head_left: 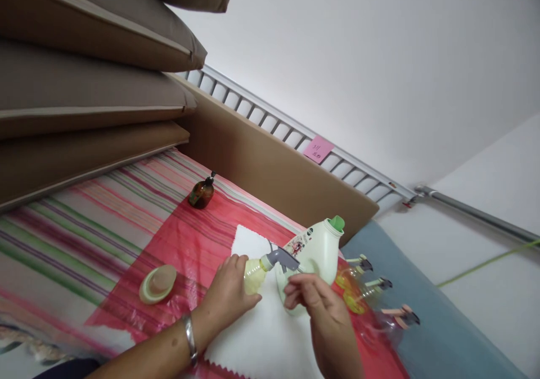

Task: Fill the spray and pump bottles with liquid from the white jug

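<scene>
My left hand point(230, 292) is wrapped around a small pale yellow spray bottle point(254, 274) lying over a white cloth point(265, 334). My right hand point(314, 300) pinches at the bottle's grey trigger head point(283, 258). Just behind the hands stands a white jug with a green cap point(317, 247) and a printed label. A silver bracelet circles my left wrist.
A brown pump bottle point(202, 193) stands farther back on the red striped cover point(185, 238). A pale green soap dish point(157, 283) lies at left. Three clear spray bottles point(367, 289) lie at right on a blue surface. Brown cushions point(84, 86) are stacked at left.
</scene>
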A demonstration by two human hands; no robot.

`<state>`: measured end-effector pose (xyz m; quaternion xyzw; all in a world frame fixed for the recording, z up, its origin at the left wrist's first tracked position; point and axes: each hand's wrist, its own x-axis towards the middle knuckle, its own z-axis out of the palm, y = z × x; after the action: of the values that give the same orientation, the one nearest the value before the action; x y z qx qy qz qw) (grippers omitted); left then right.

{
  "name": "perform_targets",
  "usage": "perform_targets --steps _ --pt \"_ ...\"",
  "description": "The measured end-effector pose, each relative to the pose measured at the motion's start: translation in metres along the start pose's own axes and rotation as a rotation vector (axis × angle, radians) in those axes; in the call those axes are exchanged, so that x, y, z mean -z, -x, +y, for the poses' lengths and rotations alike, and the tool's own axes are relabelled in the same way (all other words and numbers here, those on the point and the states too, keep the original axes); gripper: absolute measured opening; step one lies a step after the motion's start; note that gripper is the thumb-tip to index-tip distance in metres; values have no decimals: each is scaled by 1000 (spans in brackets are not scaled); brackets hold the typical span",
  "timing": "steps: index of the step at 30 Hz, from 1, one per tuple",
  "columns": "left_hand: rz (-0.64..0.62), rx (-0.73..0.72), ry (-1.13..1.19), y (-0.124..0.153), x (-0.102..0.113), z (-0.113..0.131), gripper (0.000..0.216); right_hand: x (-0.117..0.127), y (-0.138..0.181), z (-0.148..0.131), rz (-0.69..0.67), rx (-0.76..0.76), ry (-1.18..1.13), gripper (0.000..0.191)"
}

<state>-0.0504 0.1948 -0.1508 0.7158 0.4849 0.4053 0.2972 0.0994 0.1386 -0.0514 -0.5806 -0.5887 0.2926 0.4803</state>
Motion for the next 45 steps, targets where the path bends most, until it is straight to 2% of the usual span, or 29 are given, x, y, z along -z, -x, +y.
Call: perform_targets --steps 1,2,5,7,10,14,16,18,22,24,26,28,31,36,40,43,45 --pt "-6 -14 8 1 0 1 45 -3 -2 -2 -77 -22 74 37" --pt "-9 -28 18 2 0 2 47 -4 -5 -2 -97 -36 156 38" --pt "-11 -57 40 5 2 2 54 1 -15 5 46 -57 308 41" --pt "-11 -51 33 6 4 1 53 6 -19 9 114 -96 255 47" --pt "-16 -39 -1 6 7 -1 51 4 -19 7 122 -190 76 55" --pt "-46 -122 -77 8 6 -1 56 -9 -21 -3 136 -245 -20 67" --pt "-81 -177 -116 11 4 -1 59 -12 -24 -9 66 -203 30 67" --pt "-122 -206 -135 14 1 -1 58 -14 -26 -15 -92 -141 124 59" --pt "-120 -151 -82 12 -1 -4 54 -10 -22 -26 -379 86 446 22" --pt "-65 -118 -44 8 0 -7 54 -5 -19 -27 -427 229 596 14" --pt "-19 -109 -15 4 1 -12 53 4 -17 -24 -434 325 687 16" --pt "7 -112 15 0 3 -15 57 14 -17 -20 -402 354 728 19" --pt "29 -131 56 0 6 -14 61 25 -21 -15 -336 284 730 21" --pt "25 -175 60 4 6 -6 64 22 -29 -7 -217 75 486 22" --pt "-16 -158 84 6 -2 -10 64 25 -35 -11 -92 62 429 31" --pt "-32 -95 143 5 -7 -18 67 42 -41 -21 102 117 443 34" --pt "-12 -53 186 1 -8 -22 65 55 -46 -23 291 130 319 38"
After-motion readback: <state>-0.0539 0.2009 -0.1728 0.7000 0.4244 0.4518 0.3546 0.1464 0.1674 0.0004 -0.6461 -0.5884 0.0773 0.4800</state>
